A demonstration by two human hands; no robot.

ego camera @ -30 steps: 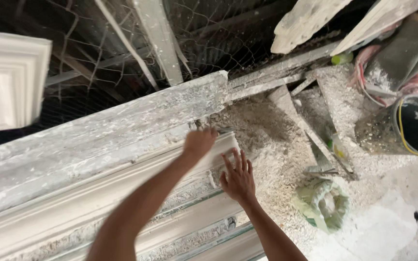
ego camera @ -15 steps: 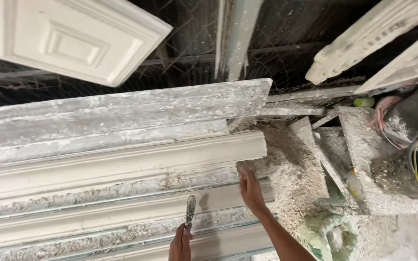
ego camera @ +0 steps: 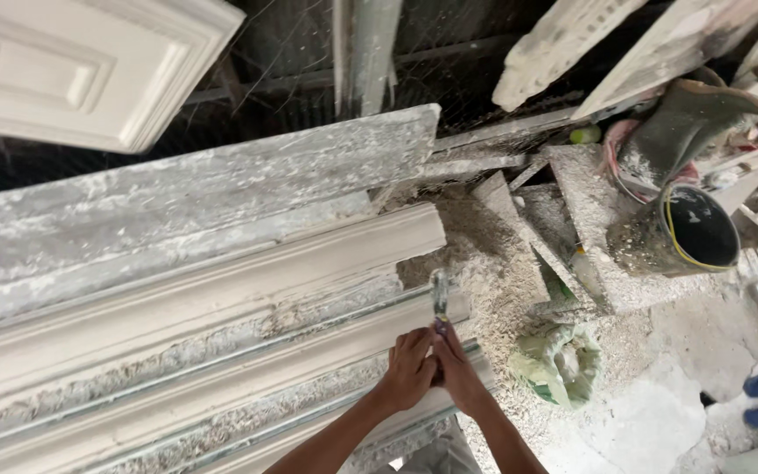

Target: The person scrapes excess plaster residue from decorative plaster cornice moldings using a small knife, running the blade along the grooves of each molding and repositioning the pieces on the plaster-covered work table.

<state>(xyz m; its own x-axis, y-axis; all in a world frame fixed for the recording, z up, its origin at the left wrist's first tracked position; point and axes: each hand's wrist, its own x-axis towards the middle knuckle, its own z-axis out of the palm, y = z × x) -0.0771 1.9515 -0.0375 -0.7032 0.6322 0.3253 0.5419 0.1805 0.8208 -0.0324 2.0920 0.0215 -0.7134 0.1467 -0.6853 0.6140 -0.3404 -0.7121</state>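
- Dusty plaster workshop w/ wire mesh and dark framing behind; floor (ego camera: 660, 421) is lying under a coat of white crumbs and powder.
- Long cornice moulds (ego camera: 203, 316) are taking up the left half, stacked side by side, running from lower left to the centre, crusted w/ dried plaster.
- White square panel (ego camera: 81, 66) is hanging at top left; plaster strips (ego camera: 563, 44) are leaning at top right.
- Black bucket (ego camera: 690, 233) is sitting at right w/ a grey boot (ego camera: 686, 123) just behind it; crumpled green bag (ego camera: 559, 360) is lying on the floor near the hands.
- Left hand (ego camera: 407, 373) and right hand (ego camera: 460, 373) are pressing together at the near mould's end, fingers of both closing round the handle of a small scraper (ego camera: 439, 298), blade pointing up and away, over the mould end.
- Doing it well, as I judge it: both hands should be keeping the blade flat to the profile, pushing in short strokes along the groove, not levering, so the edge isn't getting chipped.
- Vs. half a sec ago: the right hand was lying flat on the mould end and the left alone was holding the tool lower down; now both are gripping it, further up and right. Camera view is also sitting a bit lower, more floor showing.
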